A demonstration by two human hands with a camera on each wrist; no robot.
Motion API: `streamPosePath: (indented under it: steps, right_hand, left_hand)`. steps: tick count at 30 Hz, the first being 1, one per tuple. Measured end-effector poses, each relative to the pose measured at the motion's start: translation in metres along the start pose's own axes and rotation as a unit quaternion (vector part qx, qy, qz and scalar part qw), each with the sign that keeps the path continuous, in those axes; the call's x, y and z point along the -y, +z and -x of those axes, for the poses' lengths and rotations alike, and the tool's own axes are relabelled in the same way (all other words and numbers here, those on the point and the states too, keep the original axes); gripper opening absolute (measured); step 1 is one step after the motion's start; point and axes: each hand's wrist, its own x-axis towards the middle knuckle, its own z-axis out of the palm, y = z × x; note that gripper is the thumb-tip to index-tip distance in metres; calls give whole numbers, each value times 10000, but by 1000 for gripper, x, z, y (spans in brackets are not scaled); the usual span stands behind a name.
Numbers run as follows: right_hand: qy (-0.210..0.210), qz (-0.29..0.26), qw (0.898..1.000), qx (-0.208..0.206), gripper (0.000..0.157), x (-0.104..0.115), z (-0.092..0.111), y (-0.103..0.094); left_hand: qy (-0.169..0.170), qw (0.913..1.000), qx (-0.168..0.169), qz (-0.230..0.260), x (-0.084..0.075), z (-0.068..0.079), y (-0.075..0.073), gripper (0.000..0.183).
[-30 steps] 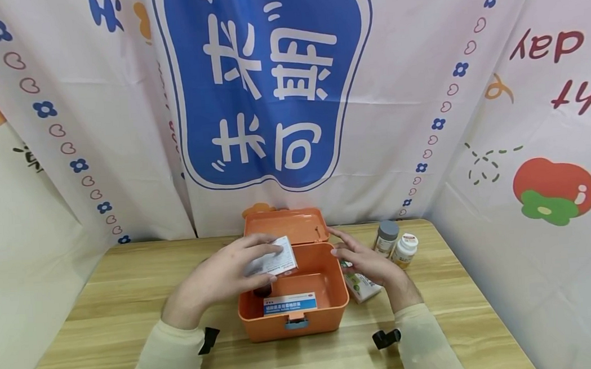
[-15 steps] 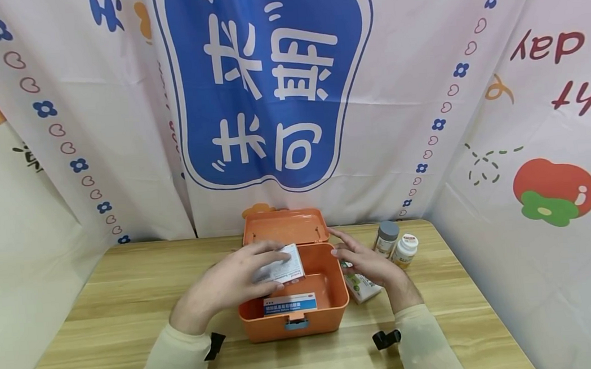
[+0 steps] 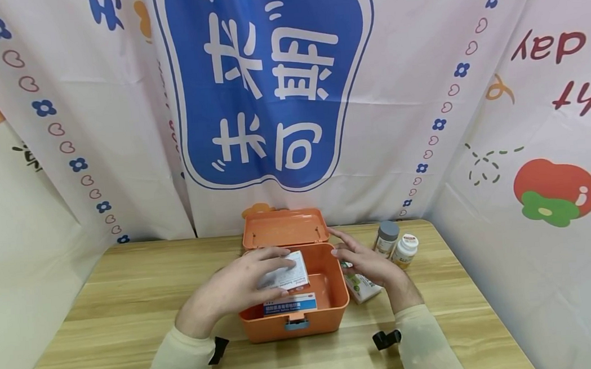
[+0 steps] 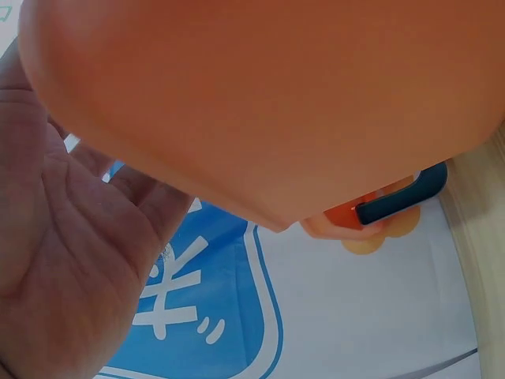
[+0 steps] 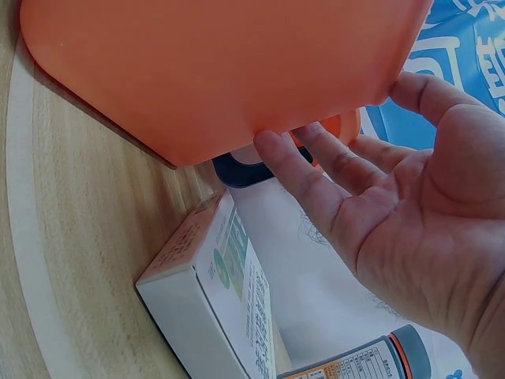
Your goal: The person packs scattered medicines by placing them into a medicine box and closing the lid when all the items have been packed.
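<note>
My left hand [image 3: 238, 284] holds a white medicine carton [image 3: 293, 275] between thumb and fingers, tilted over the left part of an open orange storage box [image 3: 269, 328]. Inside the box, a blue-and-white medicine carton [image 3: 303, 302] lies along the front wall. My right hand [image 3: 366, 263] rests fairly straight fingers against the box's right side. In the right wrist view, fingertips of that hand [image 5: 410, 189] touch the orange wall and rim. The left wrist view shows my left palm [image 4: 75, 237] beside the orange wall; the held carton is hidden there.
The orange lid [image 3: 285, 227] leans back, open. Right of the box lies a white-and-green carton [image 3: 364, 287] on the wooden table [image 3: 116, 319]. Behind it stand a grey-capped bottle [image 3: 387, 236] and a white bottle [image 3: 405, 251]. A printed curtain [image 3: 396, 88] hangs behind the table.
My left hand has moved right and lower with the white carton. The dark round thing seen earlier in the box's left side is now hidden behind the hand. My right hand has stayed put.
</note>
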Motion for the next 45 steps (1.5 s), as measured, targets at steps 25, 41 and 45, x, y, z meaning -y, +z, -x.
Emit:
streamPosePath:
  steps: [25,41,45]
  right_hand:
    - [2,60,10000,-39,68,2,2,0]
    - [-30,2,10000,-5,67,2,2,0]
    - [-21,9,10000,-14,68,1,1,0]
  left_hand:
    - [230,9975,581,342,-1,-9,24,49]
    - [453,9966,690,63,-1,-13,39,44]
    - [437,9963,746,-1,0,-13,42,43]
